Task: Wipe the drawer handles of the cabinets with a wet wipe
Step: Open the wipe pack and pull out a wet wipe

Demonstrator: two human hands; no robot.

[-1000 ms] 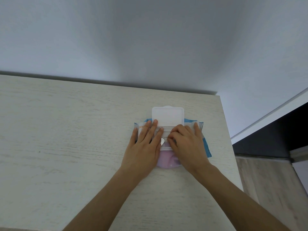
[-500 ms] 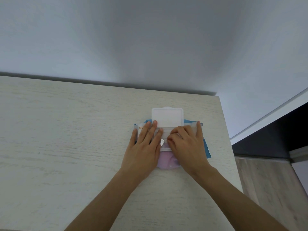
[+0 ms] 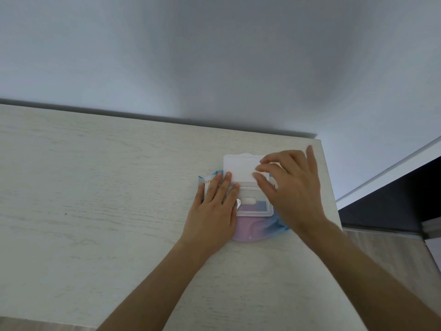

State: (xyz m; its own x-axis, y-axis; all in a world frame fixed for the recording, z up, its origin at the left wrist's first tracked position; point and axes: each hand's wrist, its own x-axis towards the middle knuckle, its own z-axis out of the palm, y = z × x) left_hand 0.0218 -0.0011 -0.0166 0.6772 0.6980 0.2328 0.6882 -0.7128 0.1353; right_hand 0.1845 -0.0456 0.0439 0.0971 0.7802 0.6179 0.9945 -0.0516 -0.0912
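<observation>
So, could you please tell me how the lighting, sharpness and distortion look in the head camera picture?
Head view: soft, even light with no glare; a dim vignette-like patch on the wall and a narrow shadow along the cabinet top's back edge; wide-angle bending tilts that edge; the left hand on the wipes pack is fairly sharp, the right hand slightly soft at the fingertips.
</observation>
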